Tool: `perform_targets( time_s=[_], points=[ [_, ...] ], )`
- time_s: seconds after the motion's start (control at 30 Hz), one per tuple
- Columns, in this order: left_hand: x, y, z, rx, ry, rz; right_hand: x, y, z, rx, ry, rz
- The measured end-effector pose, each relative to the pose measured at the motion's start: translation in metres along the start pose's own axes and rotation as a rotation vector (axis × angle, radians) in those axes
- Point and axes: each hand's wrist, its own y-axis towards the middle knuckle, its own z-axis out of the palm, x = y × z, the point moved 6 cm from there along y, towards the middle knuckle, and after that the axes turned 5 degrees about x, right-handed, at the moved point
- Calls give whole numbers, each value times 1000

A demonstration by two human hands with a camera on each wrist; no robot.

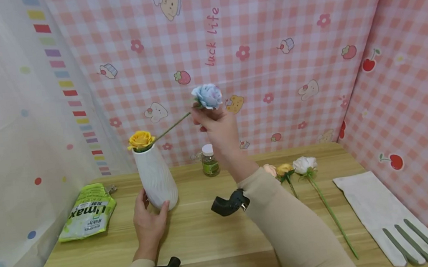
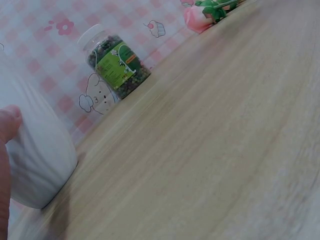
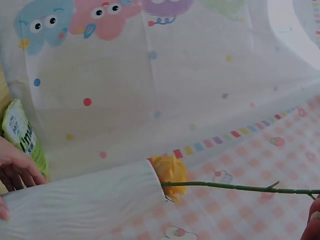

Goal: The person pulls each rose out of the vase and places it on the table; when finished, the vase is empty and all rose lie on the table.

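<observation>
My right hand (image 1: 217, 127) pinches a blue artificial rose (image 1: 207, 96) just under its bloom, high in front of the checked backdrop. Its green stem (image 3: 225, 186) slants down to the mouth of a white ribbed vase (image 1: 156, 178), with the lower end at the opening. A yellow rose (image 1: 141, 139) sits in the vase, its bloom resting at the rim. Low on the vase, my left hand (image 1: 150, 220) grips it with the thumb on one side and fingers on the other. In the left wrist view, the thumb (image 2: 9, 122) presses the vase wall.
A small jar with a white lid (image 1: 210, 161) stands near the backdrop. At the left lies a green bag (image 1: 88, 212). Right of my forearm lie a white rose (image 1: 305, 166), a yellow rose (image 1: 285, 170) and a pink rose (image 1: 269, 170). White gloves (image 1: 386, 216) lie far right.
</observation>
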Motion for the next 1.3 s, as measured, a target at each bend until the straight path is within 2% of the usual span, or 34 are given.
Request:
perform_targets(
  time_s=[0.17,0.37,0.53,0.67,0.83,1.0,1.13,1.3],
  points=[
    [-2,1,-1,1,-2,-14,12,-9,-33,-76,105,-31],
    [-2,2,-1,10,-15,-25,18,-32,-81,-179,208,-43],
    [-1,1,0,13,-9,-26,7,-59,-116,-232,199,36],
    [1,1,0,13,-3,-34,-9,-78,-137,-248,124,138],
    [2,1,1,16,-6,-50,-24,-92,-149,-201,13,214],
    [1,1,2,15,-23,-58,-27,-96,-150,-148,-74,189],
    [1,1,2,15,-29,-63,-30,-96,-149,-130,-105,165],
    [2,1,2,14,-25,-69,-36,-95,-145,-98,-179,180]
  ],
)
